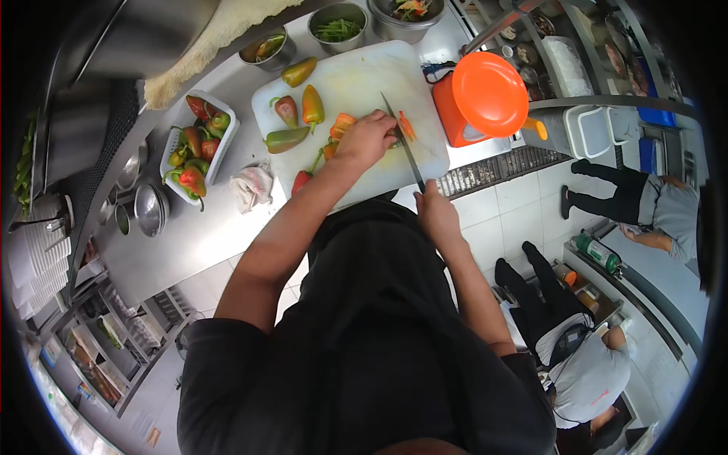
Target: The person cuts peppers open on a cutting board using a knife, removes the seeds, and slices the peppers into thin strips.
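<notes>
My right hand [437,211] is wrapped around the handle of a kitchen knife [410,158], its blade slanting across the white cutting board [371,76]. Close against the blade, my left hand [367,141] has its fingers curled over a piece of pepper, mostly hidden under them. Thin orange-red pepper strips [407,126] lie just right of the blade. Left of my hand are cut orange pepper pieces [343,123]. Whole peppers, among them a yellow-orange pepper [312,107] and a green pepper [287,139], rest along the board's left side.
A white basket [229,144] of peppers and a crumpled cloth [251,187] are to the left. Metal bowls with cut vegetables, including a bowl of green strips [337,29], line the back. An orange container [485,95] stands right of the board. Two people are at the right.
</notes>
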Demonstrator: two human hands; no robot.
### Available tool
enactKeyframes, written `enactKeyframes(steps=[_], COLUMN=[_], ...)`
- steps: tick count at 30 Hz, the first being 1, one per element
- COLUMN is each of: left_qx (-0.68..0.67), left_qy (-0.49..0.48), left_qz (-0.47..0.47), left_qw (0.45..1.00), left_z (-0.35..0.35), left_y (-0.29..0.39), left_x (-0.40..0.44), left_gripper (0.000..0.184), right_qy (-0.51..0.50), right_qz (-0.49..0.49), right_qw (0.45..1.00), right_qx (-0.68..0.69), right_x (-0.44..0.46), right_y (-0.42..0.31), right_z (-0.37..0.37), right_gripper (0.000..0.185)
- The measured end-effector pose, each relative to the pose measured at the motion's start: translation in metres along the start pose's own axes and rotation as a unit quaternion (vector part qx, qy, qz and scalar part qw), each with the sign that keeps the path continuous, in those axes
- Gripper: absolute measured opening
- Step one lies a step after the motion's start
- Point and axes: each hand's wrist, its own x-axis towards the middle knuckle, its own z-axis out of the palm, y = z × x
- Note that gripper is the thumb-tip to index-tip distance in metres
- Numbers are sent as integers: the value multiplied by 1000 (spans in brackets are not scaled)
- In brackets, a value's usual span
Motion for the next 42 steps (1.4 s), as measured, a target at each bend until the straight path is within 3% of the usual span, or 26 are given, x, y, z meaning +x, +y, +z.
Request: enactKeyframes(steps=[4,8,17,21,25,30,36,42], left_qx=[7,-20,-7,10,10,7,20,7], left_qy=[-33,-25,-23,-30,-14,-17,-37,-33], left_qz=[-26,-42,-20,-23,-27,-17,-11,-15], left_qw=[999,999,1000,999,999,1000,999,999], left_z=[-7,-4,-4,-6,-7,-9,-12,-11], left_y=[4,-1,-5,-3,0,-1,-7,-8], left_x=[2,1,1,5,-2,-1,5,-1], left_gripper=[27,26,23,25,25,23,24,21], right_qy=[25,-47,-29,-23,-61,-29,-9,-36], right_qz=[-39,28,0,-21,28,5,-22,25], right_qw=[999,998,1000,999,996,999,1000,998], right_qx=[14,-19,4,-11,-59,-15,-3,-34], right_x=[0,-30,4,1,-31,-16,-2,-32], right_y=[1,-14,-9,-11,-19,-3,-16,-10], right_z=[-15,-43,-9,-25,-44,-7,-23,-20], right_gripper=[28,30,28,29,26,26,28,29])
